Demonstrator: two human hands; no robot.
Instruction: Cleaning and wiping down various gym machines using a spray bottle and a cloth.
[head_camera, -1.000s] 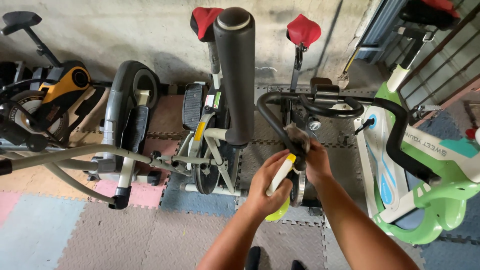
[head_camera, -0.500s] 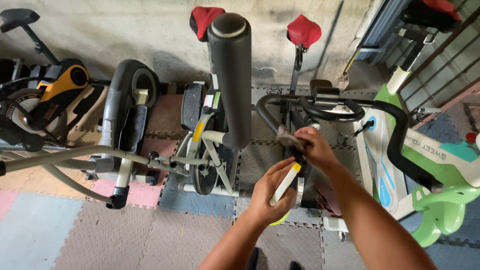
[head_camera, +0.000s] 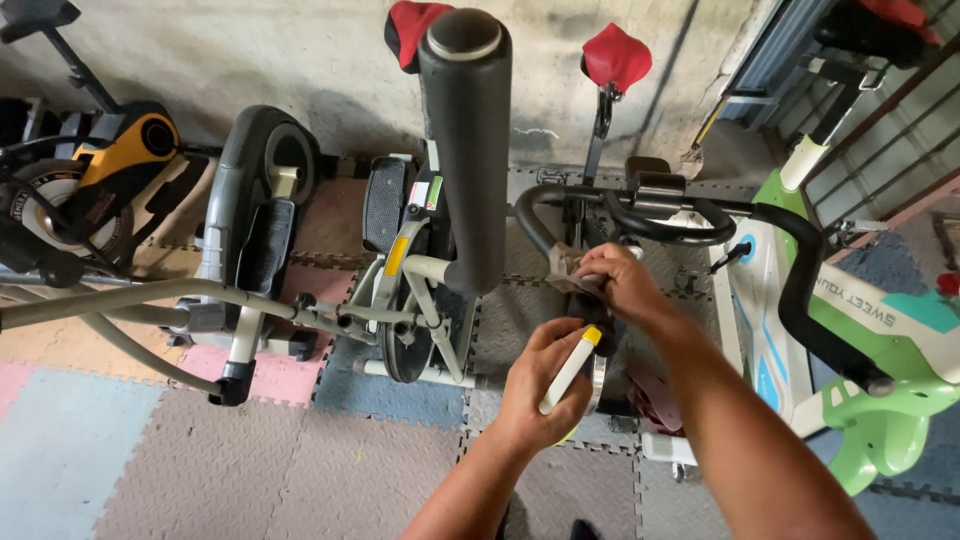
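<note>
My left hand (head_camera: 545, 385) grips a spray bottle (head_camera: 568, 372); my right hand (head_camera: 618, 282) presses a cloth (head_camera: 562, 266) on the handlebar (head_camera: 640, 225), above foam floor mats (head_camera: 200, 470) by a concrete wall (head_camera: 300, 50).

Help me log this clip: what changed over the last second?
The right hand, pressing a cloth on the black handlebar, slid up and left along it. The left hand lowered slightly, keeping its grip on the white-and-yellow bottle. The exercise bikes and foam floor mats stayed put.

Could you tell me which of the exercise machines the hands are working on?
The black-handlebar bike with the right-hand red saddle, between the green-and-white bike and the grey machine.
</note>
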